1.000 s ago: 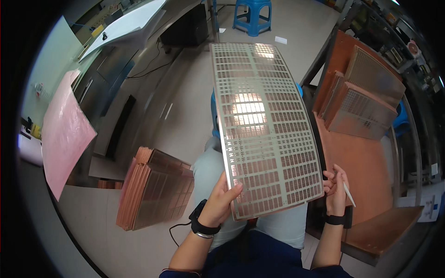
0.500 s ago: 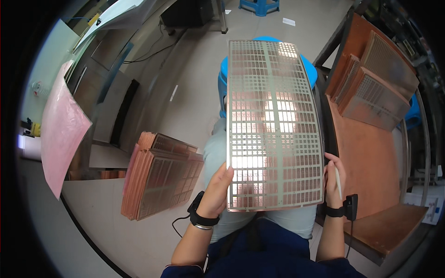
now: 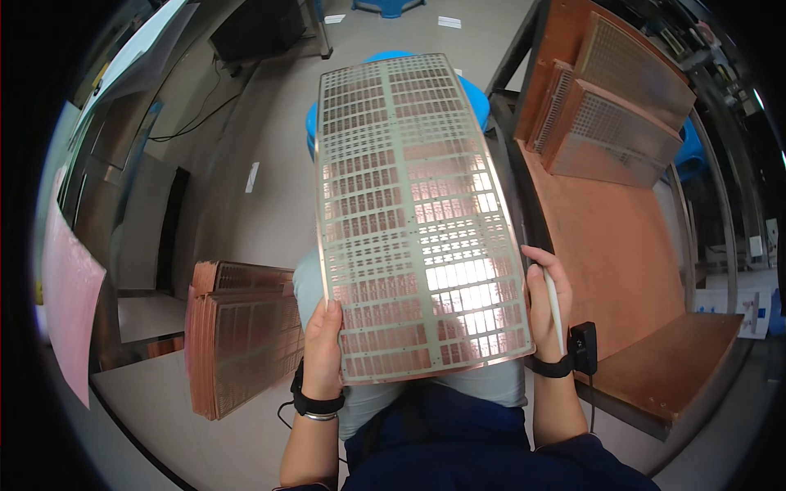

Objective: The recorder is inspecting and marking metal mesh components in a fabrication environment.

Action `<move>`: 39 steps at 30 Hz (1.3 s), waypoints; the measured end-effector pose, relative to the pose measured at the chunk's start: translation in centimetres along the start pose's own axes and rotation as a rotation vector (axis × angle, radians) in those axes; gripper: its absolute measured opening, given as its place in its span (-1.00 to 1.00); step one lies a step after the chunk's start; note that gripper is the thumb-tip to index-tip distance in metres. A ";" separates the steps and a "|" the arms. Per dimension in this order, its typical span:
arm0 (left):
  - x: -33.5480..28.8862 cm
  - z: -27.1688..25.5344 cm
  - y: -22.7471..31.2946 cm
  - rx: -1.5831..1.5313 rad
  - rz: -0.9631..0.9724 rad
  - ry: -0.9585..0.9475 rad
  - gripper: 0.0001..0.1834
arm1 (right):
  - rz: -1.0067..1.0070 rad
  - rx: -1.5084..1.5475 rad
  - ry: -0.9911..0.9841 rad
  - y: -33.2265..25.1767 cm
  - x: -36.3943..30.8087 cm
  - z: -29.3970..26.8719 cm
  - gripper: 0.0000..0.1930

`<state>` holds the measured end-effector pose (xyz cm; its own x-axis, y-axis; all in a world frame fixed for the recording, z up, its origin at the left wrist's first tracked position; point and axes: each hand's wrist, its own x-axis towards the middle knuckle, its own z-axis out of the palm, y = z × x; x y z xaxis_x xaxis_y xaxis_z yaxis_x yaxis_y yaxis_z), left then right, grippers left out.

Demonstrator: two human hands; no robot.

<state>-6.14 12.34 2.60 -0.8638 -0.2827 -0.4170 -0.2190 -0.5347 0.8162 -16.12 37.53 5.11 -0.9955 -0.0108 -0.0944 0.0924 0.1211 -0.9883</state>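
A large copper-coloured circuit board panel (image 3: 399, 204), with pale green strips and rows of small shiny patterns, lies lengthwise over my lap. Its far end reaches above a blue stool (image 3: 476, 105). My left hand (image 3: 324, 352) is closed on the panel's near left edge, thumb on top and the other fingers hidden beneath. Along the right edge, my right hand (image 3: 539, 307) has curled fingers around a thin white pen-like stick (image 3: 554, 304). That hand's side is against or very close to the panel's edge; whether it also grips the panel is hard to see.
On the floor at left stands a stack of similar panels (image 3: 250, 348). More panels (image 3: 610, 135) lean against a brown board on a wooden-surfaced stand (image 3: 626, 254) at right. A pink sheet (image 3: 70, 307) hangs off the left-hand bench. Another blue stool (image 3: 389, 6) is far ahead.
The whole view has swung to the right, so surroundings appear further left. The panel is turned slightly, and bright reflections have shifted across it. Both hands keep their places at its edges.
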 end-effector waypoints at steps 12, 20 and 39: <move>-1.2 -1.7 0.1 0.033 0.030 -0.115 -0.39 | 0.310 0.343 -0.245 0.6 1.6 -1.7 -0.63; -1.7 -2.1 2.5 0.202 0.031 -0.369 -0.42 | 0.142 0.799 -0.242 -0.9 4.0 -1.9 -0.65; -0.6 -5.1 2.5 -0.248 0.230 0.102 -0.64 | 0.021 1.061 -0.032 1.3 4.3 -6.1 -0.67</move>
<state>-3.80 7.09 2.83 -0.8255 -0.4893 -0.2813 0.1038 -0.6214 0.7766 -20.43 43.68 4.13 -0.9939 -0.0470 -0.1001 0.0969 -0.8066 -0.5832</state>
